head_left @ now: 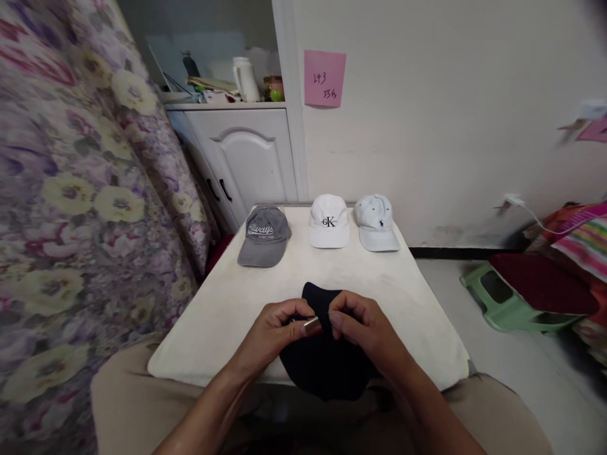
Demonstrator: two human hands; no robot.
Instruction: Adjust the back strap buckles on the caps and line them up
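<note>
A dark navy cap (327, 373) lies at the near edge of the table (213, 316), partly over my lap. One end of it, which looks like the brim, points away from me. My left hand (272, 332) is closed, its thumb and finger on a small shiny metal piece (312, 326) with a reddish part below it; its kind is unclear. Just to the right, over the cap, my right hand (363, 322) pinches with thumb and forefinger; whatever is between those fingertips is too small to make out. Both hands hide part of the cap.
Along the table's far side sit a grey cap (265, 237), a white cap (329, 221) and a pale blue cap (377, 222). A floral curtain (95, 208) hangs at left, before a white cabinet (251, 158). A green stool (502, 309) stands right.
</note>
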